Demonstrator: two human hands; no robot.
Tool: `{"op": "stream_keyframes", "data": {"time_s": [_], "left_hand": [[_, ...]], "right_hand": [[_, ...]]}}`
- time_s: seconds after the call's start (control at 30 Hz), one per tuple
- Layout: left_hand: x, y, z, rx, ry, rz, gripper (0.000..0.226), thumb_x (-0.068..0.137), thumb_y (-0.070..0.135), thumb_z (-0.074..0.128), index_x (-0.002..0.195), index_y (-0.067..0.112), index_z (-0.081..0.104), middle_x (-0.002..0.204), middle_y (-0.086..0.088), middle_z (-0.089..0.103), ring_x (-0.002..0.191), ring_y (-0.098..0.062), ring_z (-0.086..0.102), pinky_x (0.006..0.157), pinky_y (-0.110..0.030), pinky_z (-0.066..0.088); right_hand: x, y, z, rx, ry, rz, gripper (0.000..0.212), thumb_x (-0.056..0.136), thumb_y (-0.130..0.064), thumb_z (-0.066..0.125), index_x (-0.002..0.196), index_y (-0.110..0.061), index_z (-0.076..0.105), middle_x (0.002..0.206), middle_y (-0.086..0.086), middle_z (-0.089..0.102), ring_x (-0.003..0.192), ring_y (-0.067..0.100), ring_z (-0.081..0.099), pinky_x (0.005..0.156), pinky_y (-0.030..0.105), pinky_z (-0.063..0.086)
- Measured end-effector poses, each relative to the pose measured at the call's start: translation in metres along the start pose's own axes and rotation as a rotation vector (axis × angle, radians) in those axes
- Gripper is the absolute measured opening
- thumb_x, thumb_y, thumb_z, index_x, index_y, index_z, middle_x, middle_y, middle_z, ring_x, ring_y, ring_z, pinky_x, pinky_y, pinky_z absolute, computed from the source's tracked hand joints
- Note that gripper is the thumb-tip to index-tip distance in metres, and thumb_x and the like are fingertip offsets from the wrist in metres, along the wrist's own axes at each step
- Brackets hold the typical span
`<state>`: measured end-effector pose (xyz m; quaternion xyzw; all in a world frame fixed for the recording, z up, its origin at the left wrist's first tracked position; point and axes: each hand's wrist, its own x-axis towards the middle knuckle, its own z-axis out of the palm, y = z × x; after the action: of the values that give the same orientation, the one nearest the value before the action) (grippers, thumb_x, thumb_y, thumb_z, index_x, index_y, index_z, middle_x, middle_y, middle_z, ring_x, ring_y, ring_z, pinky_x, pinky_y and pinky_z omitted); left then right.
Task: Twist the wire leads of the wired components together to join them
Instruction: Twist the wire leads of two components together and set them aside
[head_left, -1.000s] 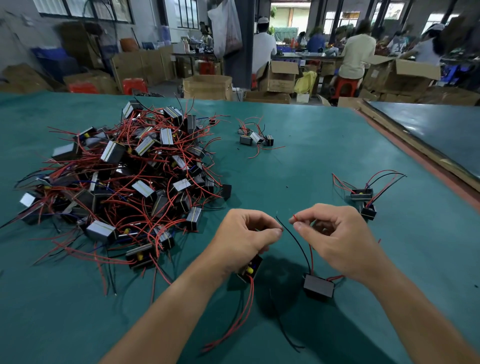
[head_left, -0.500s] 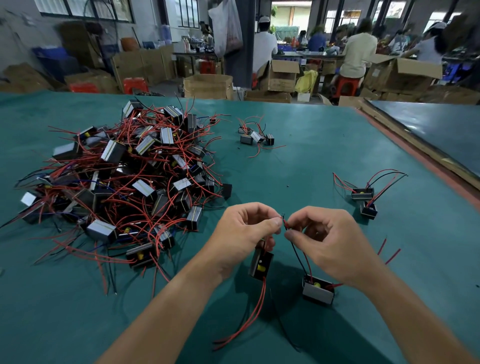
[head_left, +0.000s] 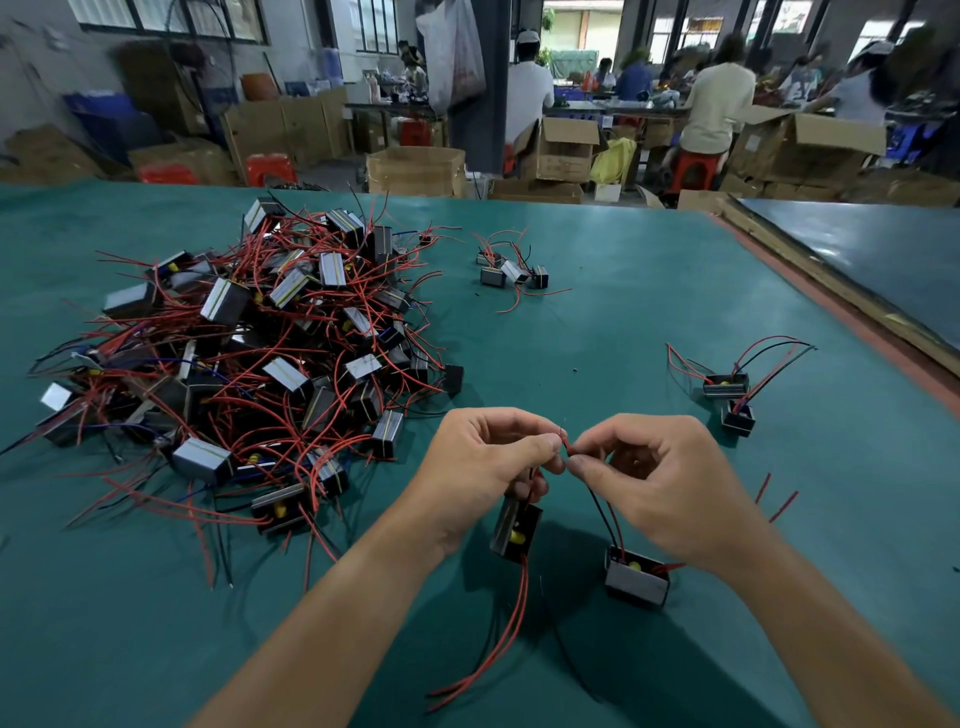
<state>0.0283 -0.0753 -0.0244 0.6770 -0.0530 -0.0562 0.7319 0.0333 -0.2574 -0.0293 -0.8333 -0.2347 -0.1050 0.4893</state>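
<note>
My left hand (head_left: 483, 462) and my right hand (head_left: 660, 478) meet fingertip to fingertip above the green table (head_left: 597, 322). Between them they pinch the red wire leads (head_left: 565, 446) where the ends cross. One small black box component (head_left: 517, 530) hangs from its leads under my left hand, tilted, with long red wires trailing below it. A second black component (head_left: 636, 577) sits lower right, under my right wrist, joined to my right fingers by a red and a black lead.
A big tangled pile of the same components with red wires (head_left: 249, 343) covers the left of the table. A joined pair (head_left: 730, 395) lies at the right, a small group (head_left: 511, 273) farther back. Cardboard boxes (head_left: 415, 169) and people stand beyond the table's far edge.
My hands have come together from apart, and the two lead ends now touch between my fingertips. The left component has risen off the table and hangs tilted.
</note>
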Motion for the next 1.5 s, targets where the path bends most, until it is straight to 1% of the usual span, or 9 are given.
{"op": "stream_keyframes", "data": {"time_s": [0.2, 0.43, 0.6, 0.87, 1.0, 1.13, 1.23, 1.33, 1.5], "left_hand": [[-0.001, 0.0009, -0.0004, 0.004, -0.031, 0.032, 0.017, 0.087, -0.002, 0.067, 0.081, 0.01, 0.076, 0.068, -0.008, 0.068, 0.051, -0.015, 0.056, 0.056, -0.023, 0.049], [-0.0011, -0.0008, -0.0001, 0.023, -0.048, 0.037, 0.016, 0.083, -0.003, 0.071, 0.079, 0.01, 0.078, 0.067, -0.007, 0.069, 0.051, -0.011, 0.055, 0.055, -0.02, 0.05], [-0.0012, -0.0001, -0.0005, 0.032, -0.051, 0.05, 0.012, 0.082, 0.001, 0.074, 0.08, 0.012, 0.079, 0.068, -0.005, 0.07, 0.053, -0.011, 0.056, 0.057, -0.02, 0.05], [0.0001, 0.0014, -0.0022, -0.013, -0.063, 0.022, 0.02, 0.083, -0.003, 0.069, 0.075, 0.014, 0.078, 0.064, -0.002, 0.066, 0.051, -0.012, 0.053, 0.057, -0.021, 0.046], [-0.0011, 0.0012, -0.0021, 0.003, -0.125, -0.004, 0.013, 0.081, -0.001, 0.071, 0.076, 0.009, 0.075, 0.065, -0.003, 0.066, 0.05, -0.012, 0.053, 0.055, -0.02, 0.046], [-0.0027, 0.0022, -0.0019, 0.016, -0.168, -0.022, 0.007, 0.072, 0.013, 0.077, 0.076, 0.008, 0.074, 0.065, -0.004, 0.066, 0.052, -0.012, 0.052, 0.056, -0.021, 0.045], [-0.0011, 0.0014, -0.004, 0.052, -0.179, -0.037, 0.009, 0.078, 0.006, 0.076, 0.072, 0.012, 0.075, 0.064, -0.004, 0.066, 0.053, -0.014, 0.053, 0.058, -0.025, 0.044], [-0.0012, 0.0017, -0.0046, 0.05, -0.202, -0.09, 0.014, 0.079, 0.006, 0.074, 0.069, 0.015, 0.075, 0.063, -0.002, 0.065, 0.055, -0.015, 0.053, 0.058, -0.025, 0.045], [-0.0014, 0.0012, -0.0063, 0.082, -0.216, -0.11, 0.02, 0.082, 0.002, 0.072, 0.066, 0.015, 0.075, 0.059, 0.0, 0.063, 0.05, -0.011, 0.052, 0.053, -0.018, 0.043]], "right_hand": [[0.0012, -0.0015, 0.0002, 0.024, 0.028, 0.04, 0.013, 0.079, -0.019, 0.08, 0.071, -0.019, 0.07, 0.052, -0.003, 0.058, 0.044, 0.004, 0.038, 0.044, 0.015, 0.03], [0.0018, -0.0024, -0.0012, 0.054, 0.014, 0.048, 0.019, 0.076, -0.022, 0.082, 0.067, -0.017, 0.067, 0.056, 0.004, 0.061, 0.048, 0.01, 0.045, 0.046, 0.027, 0.037], [0.0018, -0.0037, -0.0037, 0.061, -0.01, 0.05, 0.019, 0.076, -0.016, 0.083, 0.065, -0.016, 0.067, 0.052, -0.002, 0.058, 0.047, 0.006, 0.044, 0.046, 0.021, 0.035], [-0.0001, -0.0058, -0.0025, 0.112, 0.011, 0.038, 0.005, 0.077, -0.023, 0.068, 0.073, -0.021, 0.067, 0.06, 0.0, 0.062, 0.051, 0.019, 0.048, 0.047, 0.038, 0.039], [0.0008, -0.0048, -0.0021, 0.149, 0.012, 0.032, 0.005, 0.079, -0.021, 0.066, 0.079, -0.025, 0.069, 0.063, -0.004, 0.063, 0.05, 0.015, 0.048, 0.047, 0.032, 0.039], [0.0015, -0.0036, -0.0031, 0.161, -0.036, 0.023, 0.009, 0.08, -0.02, 0.065, 0.08, -0.026, 0.072, 0.064, 0.0, 0.064, 0.05, 0.023, 0.046, 0.046, 0.041, 0.039], [0.003, -0.001, -0.0055, 0.249, -0.102, 0.079, 0.013, 0.079, -0.019, 0.067, 0.087, -0.026, 0.074, 0.071, 0.003, 0.064, 0.057, 0.022, 0.049, 0.05, 0.048, 0.044], [0.0024, 0.0003, -0.0083, 0.307, -0.151, 0.117, 0.021, 0.078, -0.018, 0.068, 0.095, -0.029, 0.076, 0.074, -0.003, 0.062, 0.06, 0.023, 0.049, 0.057, 0.045, 0.045], [0.003, -0.0027, -0.0092, 0.21, -0.213, 0.092, 0.017, 0.079, -0.023, 0.069, 0.091, -0.031, 0.077, 0.076, 0.012, 0.067, 0.057, 0.019, 0.049, 0.053, 0.047, 0.045]]}}
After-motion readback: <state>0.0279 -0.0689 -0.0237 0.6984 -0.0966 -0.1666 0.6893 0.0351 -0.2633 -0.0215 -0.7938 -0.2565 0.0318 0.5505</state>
